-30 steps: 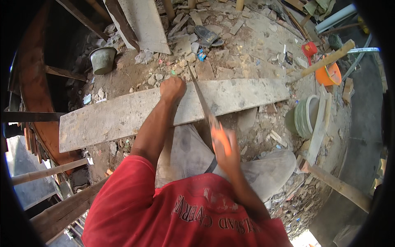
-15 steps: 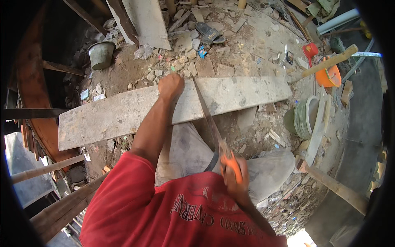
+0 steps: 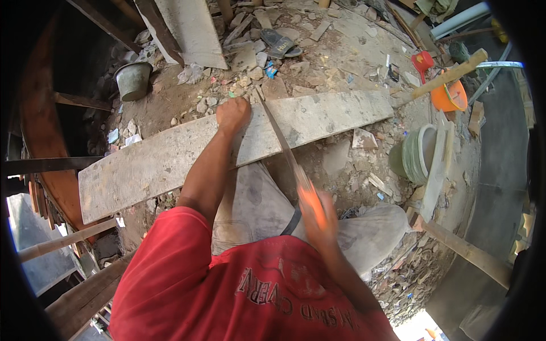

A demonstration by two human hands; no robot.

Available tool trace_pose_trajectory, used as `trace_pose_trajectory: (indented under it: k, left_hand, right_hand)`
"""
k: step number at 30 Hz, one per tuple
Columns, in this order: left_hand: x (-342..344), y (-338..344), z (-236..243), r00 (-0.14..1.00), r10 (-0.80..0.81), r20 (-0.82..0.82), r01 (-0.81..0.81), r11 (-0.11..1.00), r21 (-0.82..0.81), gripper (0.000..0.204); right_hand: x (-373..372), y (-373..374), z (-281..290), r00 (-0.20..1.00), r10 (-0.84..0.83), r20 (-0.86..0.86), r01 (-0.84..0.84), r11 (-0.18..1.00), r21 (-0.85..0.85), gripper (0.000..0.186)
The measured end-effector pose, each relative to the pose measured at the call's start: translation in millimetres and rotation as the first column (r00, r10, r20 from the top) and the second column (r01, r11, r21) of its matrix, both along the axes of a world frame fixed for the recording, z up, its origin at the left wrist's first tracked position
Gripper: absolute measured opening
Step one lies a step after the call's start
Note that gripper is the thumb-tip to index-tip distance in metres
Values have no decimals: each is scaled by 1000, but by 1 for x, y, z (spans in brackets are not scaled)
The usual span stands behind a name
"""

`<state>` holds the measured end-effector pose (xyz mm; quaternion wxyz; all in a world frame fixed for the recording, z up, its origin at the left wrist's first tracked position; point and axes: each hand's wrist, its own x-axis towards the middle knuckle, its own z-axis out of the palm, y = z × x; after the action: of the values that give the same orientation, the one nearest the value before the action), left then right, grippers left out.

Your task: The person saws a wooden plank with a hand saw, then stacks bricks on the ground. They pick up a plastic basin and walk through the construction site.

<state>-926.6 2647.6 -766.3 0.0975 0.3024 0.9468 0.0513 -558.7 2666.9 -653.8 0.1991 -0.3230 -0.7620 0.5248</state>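
Note:
A long pale grey wooden board (image 3: pixel 153 162), spotted with dark stains, lies crosswise in front of me, tilted so that its right end is farther away. My left hand (image 3: pixel 233 113) is closed at the board's far edge, pressing on it left of the saw; the fingertips are hidden. In my right hand (image 3: pixel 323 227) is a handsaw (image 3: pixel 282 139) with an orange handle, slightly blurred by motion. Its blade crosses the board near the middle, its tip past the far edge. Whether there is a cut under the blade, I cannot tell.
Rubble surrounds the board. A grey bucket (image 3: pixel 133 82) stands at far left, a dark sandal (image 3: pixel 278 42) at the back. To the right are an orange bucket (image 3: pixel 449 96), a red dipper (image 3: pixel 422 61), stacked greenish buckets (image 3: pixel 410 156) and a bamboo pole (image 3: pixel 469 256).
My right hand has pushed the saw forward, away from me, so its tip reaches farther beyond the board. My left hand stays on the board. The view has shifted slightly.

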Motion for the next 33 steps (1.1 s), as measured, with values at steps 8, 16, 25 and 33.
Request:
trace_pose_trajectory:
  k: [8,16,25,33]
  left_hand:
    - [10,4,18,990,43,135,-32,996,-85,47]
    - [13,16,14,998,20,56,-18,999,-34,54]
    - [7,2,16,998,1,57,2,999,-53,52]
    - [13,-1,39,997,68,46,-64,993,-95,56]
  right_hand:
    - [61,-2,0,998,67,-4,-67,989,-134,32]
    - [-68,42,-33,995,-45,86,71,943,-325,25]
    - [-38,15,-12,997,2,-83,-7,998,-67,30]
    - [49,6,-1,998,36,-55,-43,990,-136,31]
